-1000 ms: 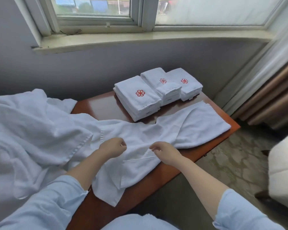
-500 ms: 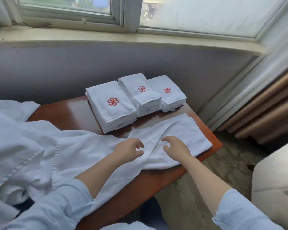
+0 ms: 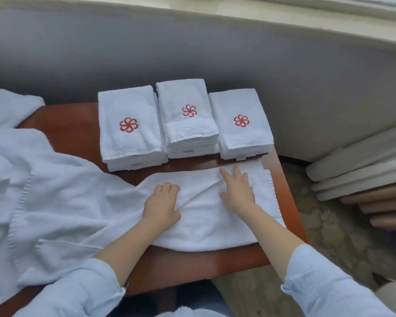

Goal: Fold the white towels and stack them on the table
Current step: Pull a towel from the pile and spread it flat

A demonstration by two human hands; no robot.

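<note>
A long white towel (image 3: 206, 223) lies lengthwise across the brown wooden table (image 3: 206, 261), its left end trailing into a crumpled heap. My left hand (image 3: 161, 203) rests flat on the towel's middle, beside a diagonal crease. My right hand (image 3: 237, 191) presses flat on the towel's right part, fingers straight and spread. Behind them stand three stacks of folded white towels with red flower emblems: a left stack (image 3: 129, 126), a middle stack (image 3: 188, 117) and a right stack (image 3: 240, 122).
A pile of loose white towels (image 3: 16, 170) covers the table's left side and hangs over its edge. A grey wall (image 3: 215, 53) rises right behind the stacks. Curtain folds (image 3: 364, 170) hang at the right above a patterned floor (image 3: 329, 236).
Both hands went from pinching the towel to lying flat on it and slid right. The towel's right end now lies flatter. The camera tilted down and moved closer.
</note>
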